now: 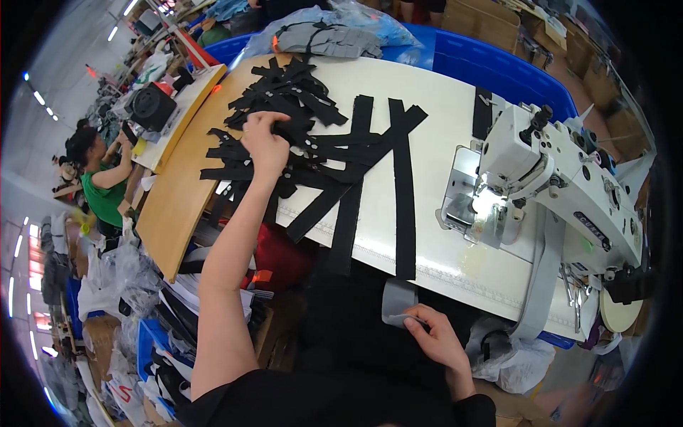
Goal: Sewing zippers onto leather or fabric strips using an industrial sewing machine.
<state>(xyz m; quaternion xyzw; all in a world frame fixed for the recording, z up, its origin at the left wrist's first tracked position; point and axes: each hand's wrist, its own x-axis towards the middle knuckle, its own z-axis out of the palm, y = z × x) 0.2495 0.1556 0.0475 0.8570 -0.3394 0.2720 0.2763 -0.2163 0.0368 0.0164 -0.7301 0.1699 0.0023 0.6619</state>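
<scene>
Here we are at the white table, and the two hands are well apart. Out on the left, the left hand is in among the heap of black strips, fingers bent down over them; whether they are closed on a strip, I can't tell, as the fingertips are partly hidden. That heap sprawls over the far left of the table, strips crossing every which way, with small shiny bits dotted among them.

Over to the near side, and the right hand is low, in front of the table's near edge, thumb and finger pinched on a grey strip that loops up beside the dark clothing of the lap. Just beyond it, one long black strip lies apart from the main heap, running from far to near and reaching the table's edge, another strip slanting against its far end.

On the right stands the white sewing machine, its lamp glowing over the plate, with a grey band hanging down on its near side. A short black strip lies just past it. Far side: a blue bin and a bundle of grey cloth. Far left, a co-worker in a green top sits at another table.
</scene>
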